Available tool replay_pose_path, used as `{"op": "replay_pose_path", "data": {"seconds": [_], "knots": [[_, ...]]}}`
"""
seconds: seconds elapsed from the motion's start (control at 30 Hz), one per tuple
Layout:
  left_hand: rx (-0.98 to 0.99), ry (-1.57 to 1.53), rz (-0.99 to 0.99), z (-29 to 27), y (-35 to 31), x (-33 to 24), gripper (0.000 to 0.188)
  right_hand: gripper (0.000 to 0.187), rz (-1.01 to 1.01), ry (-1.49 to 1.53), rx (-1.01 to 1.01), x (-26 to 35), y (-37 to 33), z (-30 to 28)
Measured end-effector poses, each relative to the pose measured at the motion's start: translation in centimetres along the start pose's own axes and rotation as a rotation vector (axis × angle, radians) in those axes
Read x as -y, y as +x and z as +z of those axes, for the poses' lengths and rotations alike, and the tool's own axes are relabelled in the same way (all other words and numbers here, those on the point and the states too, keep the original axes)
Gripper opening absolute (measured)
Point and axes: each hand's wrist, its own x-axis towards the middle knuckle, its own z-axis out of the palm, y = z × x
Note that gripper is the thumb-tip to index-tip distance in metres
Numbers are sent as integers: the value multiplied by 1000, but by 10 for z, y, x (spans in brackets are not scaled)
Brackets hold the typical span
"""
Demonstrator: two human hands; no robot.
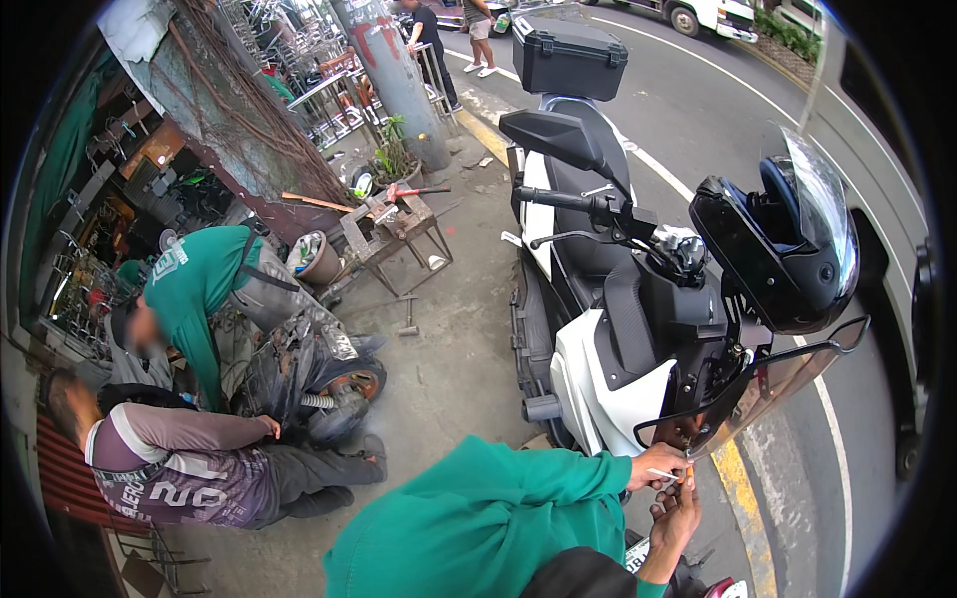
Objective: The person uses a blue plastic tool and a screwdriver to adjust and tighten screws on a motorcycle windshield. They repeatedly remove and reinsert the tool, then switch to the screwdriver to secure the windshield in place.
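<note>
My left hand (pixel 654 466), in a green sleeve (pixel 558 472), reaches to the lower edge of a tinted windshield (pixel 768 389). A thin white stick (pixel 662 474) lies in its closed fingers. Just below, my right hand (pixel 675 518) is turned palm up, its thumb and fingertips pinched by a small orange piece (pixel 690 472). The fingertips of both hands nearly meet, and what lies between them is partly covered. A white and black scooter (pixel 598 379) stands directly beyond my hands. A dark rounded shape (pixel 588 576) between my arms is cut off by the lower edge.
A black helmet (pixel 768 249) sits over the scooter's front; a black top box (pixel 570 60) is at its rear. To the left, two people (pixel 214 289) (pixel 189 468) are beside a dark motorcycle (pixel 309 384). A hammer (pixel 408 314) lies near a metal stand (pixel 399 229). A vehicle (pixel 867 179) is at right.
</note>
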Motion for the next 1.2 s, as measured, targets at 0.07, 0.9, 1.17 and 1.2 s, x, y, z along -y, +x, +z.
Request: {"op": "replay_pose_path", "data": {"seconds": [0.07, 0.9, 1.17, 1.2], "knots": [[38, -16, -49, -7, -9, -8, 34, 28, -31, -126, -37, 0, 2, 0], [-257, -34, 26, 19, 16, 10, 35, 44, -285, -263, -268, -5, -10, -14], [-227, 5, 29, 18, 6, 4, 34, 36, -156, -214, -160, 7, 3, -10], [-209, 3, 7, 16, 4, 3, 33, 30, -259, -308, -159, 10, 0, -7]]}}
